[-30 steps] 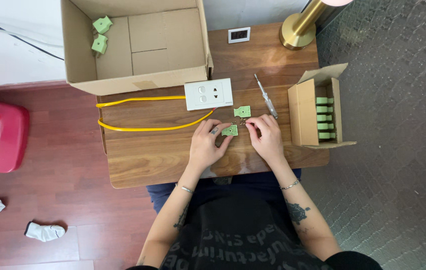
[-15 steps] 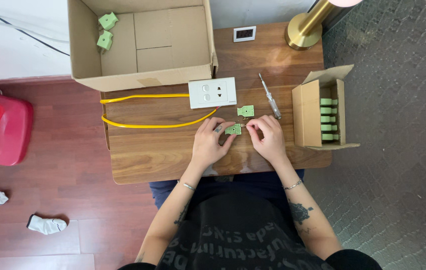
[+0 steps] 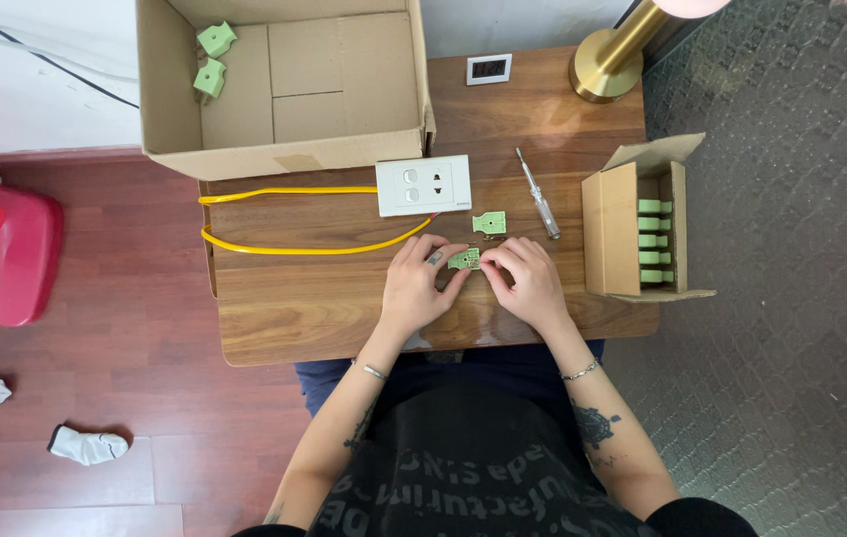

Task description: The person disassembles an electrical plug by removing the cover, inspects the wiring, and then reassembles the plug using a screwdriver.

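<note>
Both hands meet over the wooden surface (image 3: 294, 308): the left hand (image 3: 414, 283) and right hand (image 3: 528, 283) pinch a small green plug piece (image 3: 464, 260) between their fingertips. Looks like fitting work; a second green piece (image 3: 489, 223) lies just above, beside the screwdriver (image 3: 539, 196) and white socket (image 3: 423, 185).

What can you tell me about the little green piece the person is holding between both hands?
The small green part looks like moulded plastic, flat and roughly rectangular with tiny pale marks on its face. It sits low over the wooden table, pinched between the fingers of the left hand and the right hand. A similar green piece lies just beyond it, untouched. Finer detail is too small to tell.
</note>
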